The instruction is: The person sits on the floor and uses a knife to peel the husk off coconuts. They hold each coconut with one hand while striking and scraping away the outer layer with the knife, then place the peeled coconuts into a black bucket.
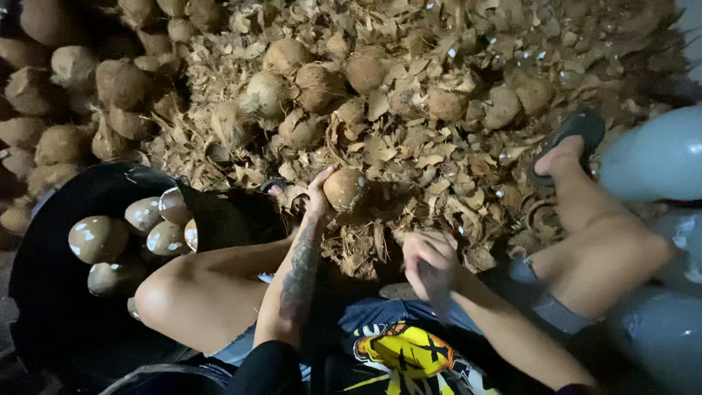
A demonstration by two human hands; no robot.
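My left hand [319, 194] grips a brown husked coconut [346, 188] and holds it down on the heap of husk scraps between my knees. My right hand [428, 262] is closed around a dark handle, blurred, so I cannot make out the tool. It sits a little right of and below the coconut. My tattooed left forearm runs up from the bottom of the view.
A black tub [66, 241] at the left holds several peeled pale coconuts [97, 238]. Unpeeled coconuts [121, 83] pile up along the back and left. Husk scraps [453, 168] cover the floor. My right foot in a dark sandal [567, 139] rests on them.
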